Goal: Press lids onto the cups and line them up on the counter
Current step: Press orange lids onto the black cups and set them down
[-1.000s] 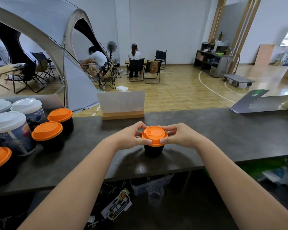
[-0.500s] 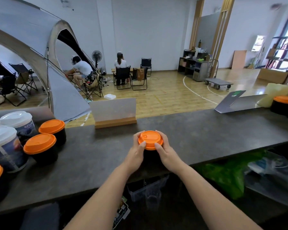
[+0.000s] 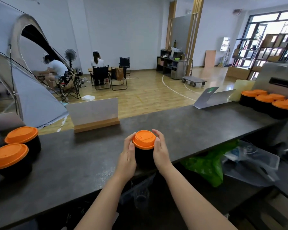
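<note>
Both hands, left [image 3: 127,157] and right [image 3: 160,151], cupping round black cup [image 3: 143,156]; smooth orange lid [image 3: 144,139] seated.

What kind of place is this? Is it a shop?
Probably a drinks counter in a big hall: a dark counter with lidded cups, folding chairs and a tent on a wooden floor.

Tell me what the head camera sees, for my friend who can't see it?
Two hands, left and right, hold a black cup with an orange lid on a dark counter. More lidded cups sit far right.
</note>
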{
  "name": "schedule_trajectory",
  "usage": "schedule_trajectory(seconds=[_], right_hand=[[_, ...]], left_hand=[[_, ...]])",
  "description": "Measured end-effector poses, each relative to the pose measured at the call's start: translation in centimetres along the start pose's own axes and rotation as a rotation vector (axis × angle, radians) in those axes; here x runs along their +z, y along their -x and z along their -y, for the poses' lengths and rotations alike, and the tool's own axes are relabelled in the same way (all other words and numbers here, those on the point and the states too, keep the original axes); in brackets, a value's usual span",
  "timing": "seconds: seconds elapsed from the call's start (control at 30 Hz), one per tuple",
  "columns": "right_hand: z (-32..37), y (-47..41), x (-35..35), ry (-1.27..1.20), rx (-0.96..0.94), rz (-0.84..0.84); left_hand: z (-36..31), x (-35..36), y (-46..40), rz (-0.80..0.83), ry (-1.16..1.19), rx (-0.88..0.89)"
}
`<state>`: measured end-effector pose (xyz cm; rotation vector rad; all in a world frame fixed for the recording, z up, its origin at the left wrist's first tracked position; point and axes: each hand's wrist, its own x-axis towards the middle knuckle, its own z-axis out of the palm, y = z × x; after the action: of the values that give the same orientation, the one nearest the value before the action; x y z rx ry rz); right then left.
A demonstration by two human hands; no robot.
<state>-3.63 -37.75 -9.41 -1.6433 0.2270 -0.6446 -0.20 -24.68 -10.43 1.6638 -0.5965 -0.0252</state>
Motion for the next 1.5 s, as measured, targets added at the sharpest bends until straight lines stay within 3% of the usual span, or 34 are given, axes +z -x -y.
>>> schedule_trajectory(seconds=[0.13, 0.37, 0.57, 0.83, 1.3, 1.5], right_hand=[[0.6, -2.2, -2.1, -0.042, 0.033, -0.169], [0.5, -4.6, -7.1, -0.135, 0.188, 0.084], [-0.4, -7.4, -16.9, -0.138, 0.133, 0.171], [-3.3, -11.2, -28.7, -0.110, 0.203, -0.039], [-6.9, -20.9, -41.3, -0.048, 0.172, -0.347], [-8.4, -26.6, -46.5, -0.038, 0.183, -0.453]], left_hand=[[-0.6, 0.5, -0.2, 0.025, 0.009, -0.065], [-2.5, 5.3, -2.8, 0.066, -0.087, -0.132], [-4.3, 15.3, -5.8, 0.000, 0.009, -0.100], [-4.4, 28.0, -9.1, 0.059, 0.029, -0.089], [-3.5, 43.9, -21.8, 0.283, 0.083, -0.067], [-3.9, 50.1, -27.3, 0.294, 0.087, -0.069]])
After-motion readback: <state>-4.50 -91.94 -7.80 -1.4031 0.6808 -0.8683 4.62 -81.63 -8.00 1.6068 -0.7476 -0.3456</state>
